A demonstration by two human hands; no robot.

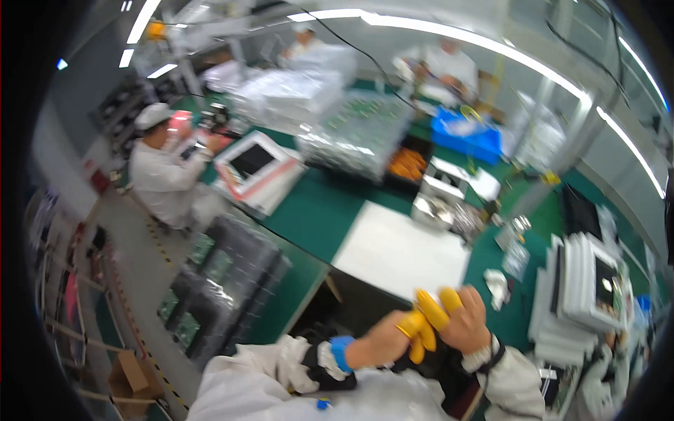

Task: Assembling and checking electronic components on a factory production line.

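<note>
Pointing inward, left hand [385, 338], right hand [466, 325]; yellow finger covers [432, 311] touching

Beyond the left hand [382, 339] and right hand [467, 323], a flat white rectangular sheet [404, 245] lies on the green counter [316, 210]. Behind it stand stacked clear plastic trays [340, 149], with a blue rectangular plastic bin [453, 144] farther right. White rectangular panels [572, 284] are stacked far right.
</note>
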